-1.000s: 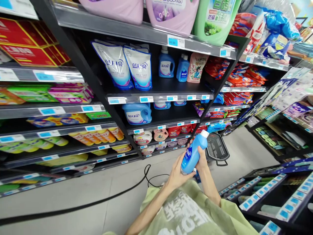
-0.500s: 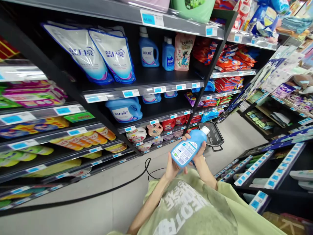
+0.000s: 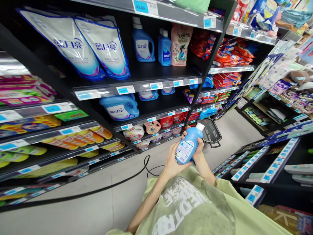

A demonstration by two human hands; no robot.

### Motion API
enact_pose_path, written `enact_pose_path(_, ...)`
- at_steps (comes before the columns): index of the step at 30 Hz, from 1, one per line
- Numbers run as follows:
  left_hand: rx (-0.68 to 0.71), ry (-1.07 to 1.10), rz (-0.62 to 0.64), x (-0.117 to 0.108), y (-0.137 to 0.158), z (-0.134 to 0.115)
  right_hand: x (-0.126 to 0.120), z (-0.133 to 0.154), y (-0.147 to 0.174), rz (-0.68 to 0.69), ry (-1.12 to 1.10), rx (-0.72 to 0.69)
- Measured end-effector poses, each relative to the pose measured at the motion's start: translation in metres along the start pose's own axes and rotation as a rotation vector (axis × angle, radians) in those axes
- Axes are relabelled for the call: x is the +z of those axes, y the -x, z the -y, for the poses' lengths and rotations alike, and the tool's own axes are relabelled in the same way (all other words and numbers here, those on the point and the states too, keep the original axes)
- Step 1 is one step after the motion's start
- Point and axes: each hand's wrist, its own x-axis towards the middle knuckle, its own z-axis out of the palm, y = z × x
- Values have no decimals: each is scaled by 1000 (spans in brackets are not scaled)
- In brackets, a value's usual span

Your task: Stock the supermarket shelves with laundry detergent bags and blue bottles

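Between my two hands is a blue laundry detergent bottle with a white cap, its back label of small print turned up toward me. The cap end points away and to the right. My left hand is closed around the left side and bottom of the bottle, with fingertips showing near its upper left edge. On the other side, my right hand grips the right edge below the cap. Parts of the fingers are hidden under the bottle.
Left and ahead, a shelf holds white-and-blue refill pouches, a blue jug and other detergents. A black shopping basket stands on the floor. A black cable crosses the floor. Another rack is at right.
The bottle has turned more upright, its cap shifting slightly left and up. My left hand has slid further around its lower left side. The view has shifted slightly.
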Motion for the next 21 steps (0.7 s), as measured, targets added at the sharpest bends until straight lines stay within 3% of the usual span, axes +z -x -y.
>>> enact_pose_path(4,-82,5,-9,-6,1,2,4,2,-1,19,72,45)
enact_pose_path(6,-151,115,16,-10,2,2,6,4,-2,18,88,26)
enact_pose_path(9,-336,581,163,-11,5,1,4,4,-3,9,86,-8)
enact_pose_path(12,-544,1201,355,-5,12,-1,-3,1,-5,47,67,63)
enact_pose_path(15,-652,1585,459,4,17,-3,-11,-4,-6,140,51,137)
enact_pose_path(18,-738,1734,524,8,19,-3,-13,-9,-7,218,61,183)
enact_pose_path(21,-782,1617,478,7,21,-6,-9,-10,-8,194,70,187)
